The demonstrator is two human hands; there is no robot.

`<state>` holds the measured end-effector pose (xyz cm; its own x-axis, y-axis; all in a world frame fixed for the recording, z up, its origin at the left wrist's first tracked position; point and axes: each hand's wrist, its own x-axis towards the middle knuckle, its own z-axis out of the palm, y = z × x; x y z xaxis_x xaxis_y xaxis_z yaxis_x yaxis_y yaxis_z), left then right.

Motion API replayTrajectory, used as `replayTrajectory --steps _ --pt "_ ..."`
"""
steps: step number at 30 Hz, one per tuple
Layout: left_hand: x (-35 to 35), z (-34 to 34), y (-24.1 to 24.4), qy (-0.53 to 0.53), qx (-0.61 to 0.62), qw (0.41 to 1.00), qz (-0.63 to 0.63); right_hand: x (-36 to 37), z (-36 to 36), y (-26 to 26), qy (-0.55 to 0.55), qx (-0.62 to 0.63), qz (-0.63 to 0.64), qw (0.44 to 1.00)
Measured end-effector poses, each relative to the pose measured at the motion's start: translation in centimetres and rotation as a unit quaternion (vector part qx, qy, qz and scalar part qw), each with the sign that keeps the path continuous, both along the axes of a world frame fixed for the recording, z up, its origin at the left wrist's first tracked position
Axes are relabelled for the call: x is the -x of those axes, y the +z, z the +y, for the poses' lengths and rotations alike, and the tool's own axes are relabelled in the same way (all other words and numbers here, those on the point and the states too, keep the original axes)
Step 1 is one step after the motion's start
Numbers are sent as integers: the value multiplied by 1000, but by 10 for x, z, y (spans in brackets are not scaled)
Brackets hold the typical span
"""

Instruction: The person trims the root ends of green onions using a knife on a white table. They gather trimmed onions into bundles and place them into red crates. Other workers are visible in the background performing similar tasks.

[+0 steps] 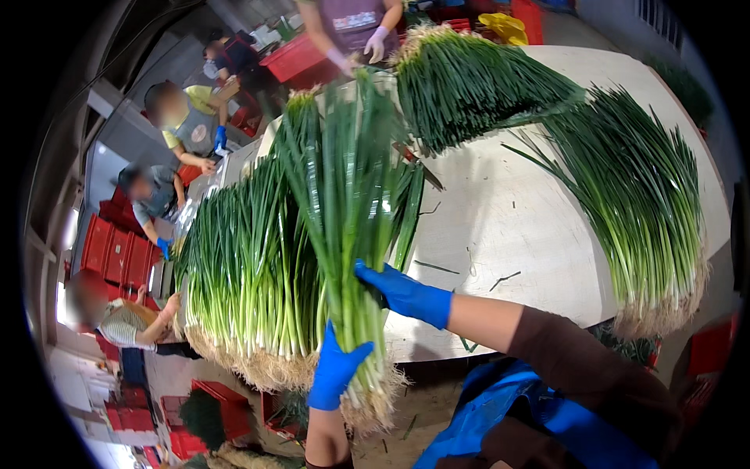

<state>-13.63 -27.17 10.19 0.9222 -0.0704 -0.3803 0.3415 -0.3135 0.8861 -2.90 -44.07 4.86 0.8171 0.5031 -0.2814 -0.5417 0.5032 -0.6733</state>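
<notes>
My left hand (pixel 338 366), in a blue glove, grips a bundle of green onions (pixel 351 234) by its pale lower stems, just above the roots. Higher up, my right hand (pixel 407 293), gloved alike, holds the same bundle from the right side. The bundle's roots hang past the table's near edge and its leaf tips point away from me. To its left lies a dense row of green onions (pixel 246 264) with roots towards me. A red-handled blade (pixel 425 167) rests on the white table (pixel 504 234), partly hidden by leaves.
More green onions lie in a far pile (pixel 469 82) and a right-hand pile (pixel 638 211). Leaf scraps (pixel 436 267) are strewn on the tabletop. Across the table stands a person (pixel 357 23) in light gloves; several people work at the left. Red crates (pixel 225 404) sit on the floor.
</notes>
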Motion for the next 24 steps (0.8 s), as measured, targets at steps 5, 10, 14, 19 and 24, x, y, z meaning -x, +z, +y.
replayTrajectory --steps 5,10,14,19,24 --pt "-40 22 -69 -13 -330 920 -209 -36 8 -71 -19 321 -166 932" --pt "-52 -45 -94 -24 -547 812 -204 -26 0 -76 56 390 -207 895" --pt "-69 -57 -123 -31 -647 743 -166 -26 -21 -110 45 386 -205 898" --pt "-68 -53 -116 -15 -667 726 -169 24 -76 -104 6 417 -252 873" --pt "-63 -62 -114 -35 -701 694 -164 52 -160 -135 -103 656 -374 648"
